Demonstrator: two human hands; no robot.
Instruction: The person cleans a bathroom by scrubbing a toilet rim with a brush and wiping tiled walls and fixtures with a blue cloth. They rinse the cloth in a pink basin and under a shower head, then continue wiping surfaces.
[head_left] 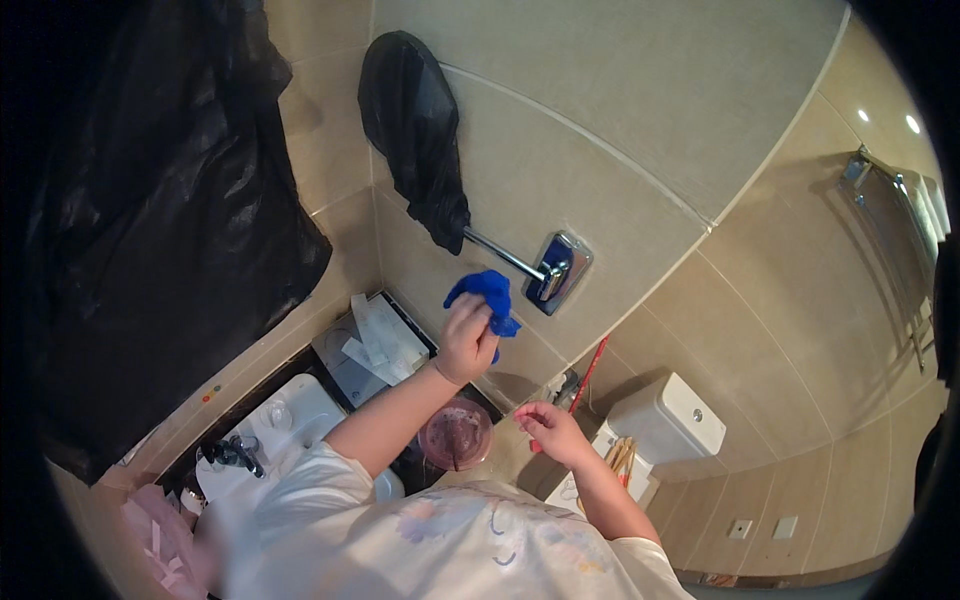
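Observation:
My left hand [468, 340] is raised toward the tiled wall, its fingers closed round a bunched blue cloth [488, 292]. The cloth is just below a chrome arm [505, 253] that runs from a shiny rectangular wall bracket [560, 272]. Black plastic [412, 135] wraps the rounded piece at the arm's other end. Lower and to the right, my right hand [552, 433] hangs in the air with loosely curled fingers and a gap at the thumb. Nothing plain shows in it; a small red patch by its fingers is too small to name.
A pinkish basin [456, 434] stands below my hands. At left are a white sink [300, 410] with a dark tap [235, 455], and black sheeting [180, 230] on the wall. A toilet tank [668, 417], a red stick [588, 374] and a towel rack [890, 215] are at right.

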